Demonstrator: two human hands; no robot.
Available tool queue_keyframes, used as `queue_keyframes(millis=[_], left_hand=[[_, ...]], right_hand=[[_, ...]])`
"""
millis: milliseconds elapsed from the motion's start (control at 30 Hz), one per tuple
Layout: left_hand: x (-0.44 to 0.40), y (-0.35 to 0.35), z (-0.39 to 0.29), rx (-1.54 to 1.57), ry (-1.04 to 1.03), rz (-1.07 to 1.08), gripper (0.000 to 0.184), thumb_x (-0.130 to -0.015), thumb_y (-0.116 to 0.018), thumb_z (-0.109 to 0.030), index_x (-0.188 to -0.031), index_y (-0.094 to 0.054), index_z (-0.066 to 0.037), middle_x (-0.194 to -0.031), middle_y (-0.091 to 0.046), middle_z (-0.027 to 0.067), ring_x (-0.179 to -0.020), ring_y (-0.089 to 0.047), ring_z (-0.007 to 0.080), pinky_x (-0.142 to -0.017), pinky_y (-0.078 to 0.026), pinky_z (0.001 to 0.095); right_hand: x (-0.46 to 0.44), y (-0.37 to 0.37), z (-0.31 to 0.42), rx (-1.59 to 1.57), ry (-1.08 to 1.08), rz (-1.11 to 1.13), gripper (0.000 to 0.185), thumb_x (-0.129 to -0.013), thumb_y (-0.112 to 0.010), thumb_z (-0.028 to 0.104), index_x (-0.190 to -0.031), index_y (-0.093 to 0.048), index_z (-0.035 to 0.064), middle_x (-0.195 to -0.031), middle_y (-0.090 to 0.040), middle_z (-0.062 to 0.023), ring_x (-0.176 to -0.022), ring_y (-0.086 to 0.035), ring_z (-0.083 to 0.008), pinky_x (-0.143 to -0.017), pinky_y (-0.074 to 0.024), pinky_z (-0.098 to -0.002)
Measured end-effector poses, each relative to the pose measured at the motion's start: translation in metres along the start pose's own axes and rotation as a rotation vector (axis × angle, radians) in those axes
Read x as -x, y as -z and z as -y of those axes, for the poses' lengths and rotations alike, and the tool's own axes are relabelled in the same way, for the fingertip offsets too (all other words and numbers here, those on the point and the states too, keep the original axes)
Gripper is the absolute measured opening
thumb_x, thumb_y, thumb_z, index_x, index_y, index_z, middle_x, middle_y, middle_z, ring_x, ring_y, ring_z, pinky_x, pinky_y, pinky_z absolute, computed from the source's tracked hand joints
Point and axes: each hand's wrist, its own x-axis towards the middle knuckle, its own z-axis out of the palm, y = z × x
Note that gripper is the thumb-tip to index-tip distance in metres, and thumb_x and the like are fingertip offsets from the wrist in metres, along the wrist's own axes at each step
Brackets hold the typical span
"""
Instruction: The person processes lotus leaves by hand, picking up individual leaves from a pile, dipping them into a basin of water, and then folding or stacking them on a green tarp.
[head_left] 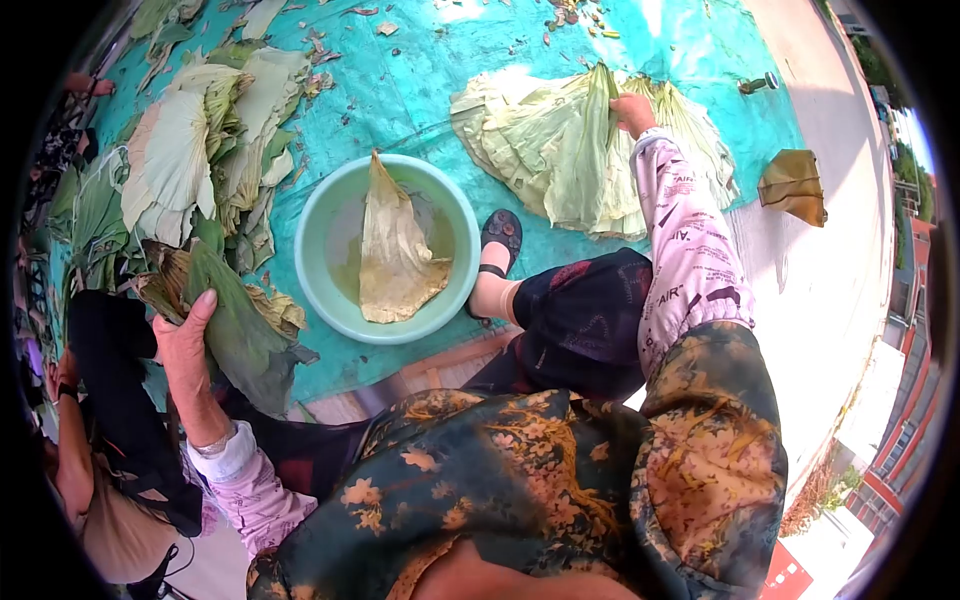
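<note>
My left hand [188, 350] is closed around a bundle of folded dried leaves [235, 310], dark green with brown crumpled edges, left of the basin. At the upper right, my right hand [632, 114] pinches the stem end of a folded pale green leaf [600, 140]. That leaf lies on a fanned pile of pale leaves [520, 150], which look like lotus leaves. Between my hands, a light green basin [312, 255] holds shallow murky water. One yellowish folded leaf [390, 250] rests in it, its pointed end leaning on the far rim.
A turquoise tarp [400, 90] covers the ground, with leaf scraps scattered on it. More leaves [180, 150] are heaped at the left. Another person's arm [72, 440] is at the lower left. A brown leaf piece [793, 188] lies at the right, near a flashlight-like object [760, 84].
</note>
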Motion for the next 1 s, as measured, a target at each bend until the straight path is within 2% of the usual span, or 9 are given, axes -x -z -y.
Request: queue_keyframes(millis=[133, 200, 300, 433, 500, 600, 767, 867, 1000], left_hand=[[-0.002, -0.012, -0.007, -0.024, 0.008, 0.003, 0.042, -0.077, -0.068, -0.008, -0.114, -0.052, 0.002, -0.101, -0.061, 0.0058, -0.087, -0.059, 0.0152, -0.08, -0.046, 0.0282], [0.0, -0.016, -0.01, -0.009, 0.01, 0.011, 0.042, -0.077, -0.068, -0.008, -0.114, -0.052, 0.001, -0.101, -0.061, 0.0059, -0.087, -0.059, 0.0155, -0.08, -0.047, 0.0287], [-0.001, -0.017, -0.012, 0.016, 0.009, 0.027, 0.044, -0.076, -0.068, -0.006, -0.116, -0.052, 0.001, -0.104, -0.06, 0.0063, -0.089, -0.059, 0.0157, -0.082, -0.047, 0.0294], [0.0, -0.012, -0.012, 0.009, 0.017, 0.045, 0.048, -0.076, -0.067, -0.004, -0.12, -0.05, 0.002, -0.108, -0.059, 0.0065, -0.094, -0.057, 0.0153, -0.086, -0.045, 0.0296], [-0.001, -0.012, -0.013, -0.006, 0.03, 0.039, 0.047, -0.076, -0.067, -0.004, -0.119, -0.051, 0.002, -0.107, -0.06, 0.0061, -0.094, -0.057, 0.0152, -0.085, -0.045, 0.0296], [-0.001, -0.01, -0.01, -0.033, 0.051, 0.035, 0.045, -0.076, -0.068, -0.006, -0.117, -0.052, 0.001, -0.105, -0.06, 0.0056, -0.091, -0.058, 0.0151, -0.083, -0.045, 0.0294], [-0.001, -0.012, -0.007, -0.042, 0.073, 0.045, 0.041, -0.074, -0.069, -0.007, -0.112, -0.055, 0.001, -0.101, -0.061, 0.005, -0.088, -0.058, 0.0144, -0.082, -0.045, 0.029], [0.001, -0.013, -0.007, -0.044, 0.063, 0.036, 0.042, -0.074, -0.07, -0.007, -0.112, -0.055, 0.001, -0.102, -0.06, 0.0048, -0.089, -0.057, 0.0143, -0.083, -0.045, 0.0289], [0.0, -0.018, -0.005, -0.08, 0.055, 0.049, 0.044, -0.077, -0.068, -0.01, -0.117, -0.051, 0.0, -0.102, -0.059, 0.0044, -0.087, -0.057, 0.0142, -0.081, -0.045, 0.0284]], right_hand=[[-0.008, -0.013, 0.024, 0.683, 0.449, 0.058, 0.022, -0.079, -0.062, 0.028, -0.083, -0.062, 0.0063, -0.067, -0.056, -0.004, -0.058, -0.053, -0.0152, -0.05, -0.0446, -0.0295], [0.017, -0.023, 0.063, 0.261, 0.144, 0.085, 0.029, -0.077, -0.064, 0.033, -0.088, -0.064, 0.0066, -0.069, -0.058, -0.0032, -0.059, -0.053, -0.0138, -0.052, -0.0432, -0.0263], [0.034, -0.023, 0.097, -0.153, 0.217, 0.177, 0.033, -0.077, -0.065, 0.029, -0.095, -0.063, 0.0018, -0.08, -0.064, -0.0097, -0.068, -0.061, -0.018, -0.061, -0.0505, -0.0333], [0.01, -0.028, 0.069, -0.347, 0.118, -0.009, 0.028, -0.079, -0.063, 0.026, -0.093, -0.063, 0.0019, -0.075, -0.061, -0.005, -0.062, -0.056, -0.0139, -0.056, -0.0467, -0.0274], [-0.019, -0.032, 0.023, -0.101, 0.08, -0.142, 0.027, -0.08, -0.062, 0.025, -0.09, -0.062, 0.0006, -0.072, -0.06, -0.0071, -0.062, -0.058, -0.0166, -0.054, -0.0494, -0.032], [-0.016, -0.027, -0.019, 0.134, -0.015, -0.076, 0.02, -0.08, -0.062, 0.022, -0.088, -0.062, 0.0034, -0.071, -0.059, -0.0053, -0.061, -0.057, -0.0154, -0.053, -0.0481, -0.0311], [-0.014, -0.015, -0.041, -0.052, -0.061, -0.08, 0.01, -0.079, -0.062, 0.016, -0.085, -0.06, 0.008, -0.069, -0.056, -0.0024, -0.059, -0.053, -0.0135, -0.051, -0.0459, -0.0296], [-0.013, -0.023, -0.042, -0.226, -0.046, -0.169, 0.03, -0.074, -0.067, 0.017, -0.1, -0.063, 0.0028, -0.084, -0.065, -0.0092, -0.066, -0.062, -0.0174, -0.05, -0.0496, -0.0289], [-0.013, -0.023, -0.027, -0.294, -0.022, -0.151, 0.028, -0.081, -0.062, 0.017, -0.106, -0.056, 0.0058, -0.07, -0.053, 0.0014, -0.057, -0.049, -0.0101, -0.051, -0.0428, -0.0267]])
